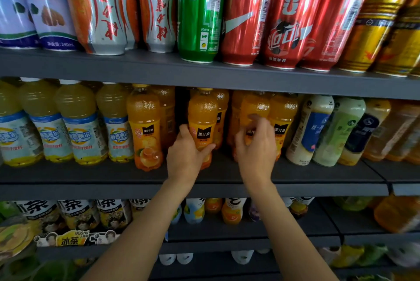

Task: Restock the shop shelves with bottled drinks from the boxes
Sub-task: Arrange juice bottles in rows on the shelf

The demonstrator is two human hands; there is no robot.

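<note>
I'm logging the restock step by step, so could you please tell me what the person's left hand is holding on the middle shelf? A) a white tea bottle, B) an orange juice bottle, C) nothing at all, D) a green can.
B: the left hand has its fingers and thumb curled round the lower part of an orange juice bottle standing on the middle shelf, below the cans.

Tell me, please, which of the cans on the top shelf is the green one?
The green can stands near the middle of the top shelf, between a silver can with red characters and a red cola can. It is the only green one.
</note>
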